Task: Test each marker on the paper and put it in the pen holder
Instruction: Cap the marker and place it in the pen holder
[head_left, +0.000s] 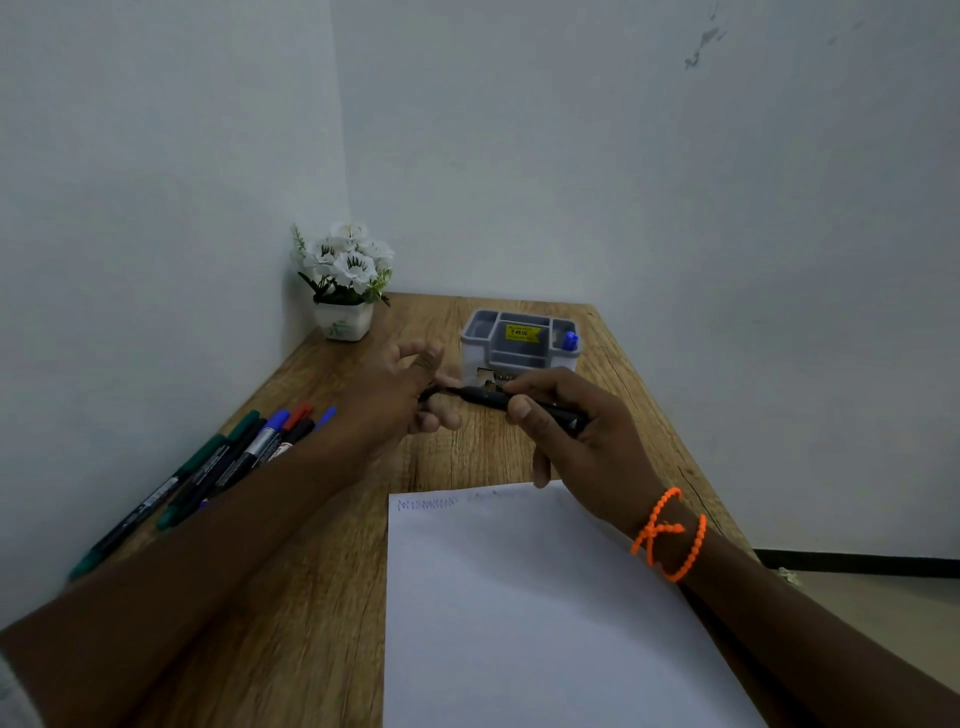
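One black marker (498, 399) is sitting between both hands above the table (332, 571). The right hand (582, 431) is gripping its barrel; the left hand (410, 389) is pinching the cap end, other fingers spread. One paper (519, 623) — one pen holder (519, 338) holding one blue marker (570, 341) — roughly six markers (228, 462) are lying left.

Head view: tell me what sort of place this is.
Probably a small desk in the corner of a plain room: a wooden table against bare white walls, a grey pen holder, a potted white flower and loose markers.
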